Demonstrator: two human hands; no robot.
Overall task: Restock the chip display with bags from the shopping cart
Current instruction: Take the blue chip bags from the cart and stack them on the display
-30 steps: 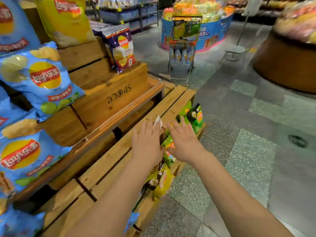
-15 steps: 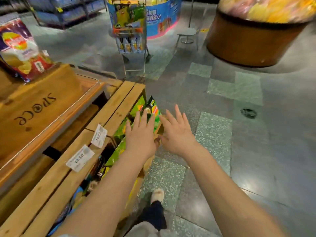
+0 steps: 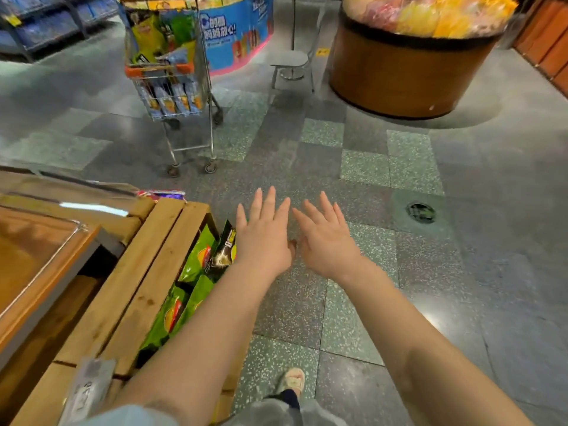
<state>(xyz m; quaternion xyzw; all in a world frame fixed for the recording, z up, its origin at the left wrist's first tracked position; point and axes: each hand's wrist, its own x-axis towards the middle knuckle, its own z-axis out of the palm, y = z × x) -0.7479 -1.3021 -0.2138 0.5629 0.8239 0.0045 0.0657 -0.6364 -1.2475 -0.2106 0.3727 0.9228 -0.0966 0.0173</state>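
Nearest the camera, a light shoe [image 3: 292, 383] stands on the speckled floor [image 3: 399, 272], and a paper price tag [image 3: 87, 385] hangs on the wooden slats of the chip display [image 3: 153, 272] at the lower left. Green chip bags [image 3: 196, 265] lie stacked in the display's side pocket, just beside the left forearm.

Both arms reach forward over the floor. The left hand [image 3: 264, 235] is flat, with straight, slightly spread fingers, and holds nothing. The right hand [image 3: 325, 238] is likewise flat and empty, close beside the left one, with the thumbs near each other. Neither hand touches a bag.

Farther off, well apart from the hands, the shopping cart [image 3: 175, 87] stands on the floor with yellow, green and blue bags heaped in its upper basket and more blue bags standing in the lower part. Beyond it are a blue round stand [image 3: 239, 29], a small stool [image 3: 292, 61] and a large round brown bin [image 3: 405, 72] piled with yellow packets.

Judging by the empty hands pointed toward the cart, the step in hand is the trip to fetch another load. The next move calls for walking up to the cart, reaching over its rim and taking hold of bags gently enough not to crush them, then carrying them to the display.
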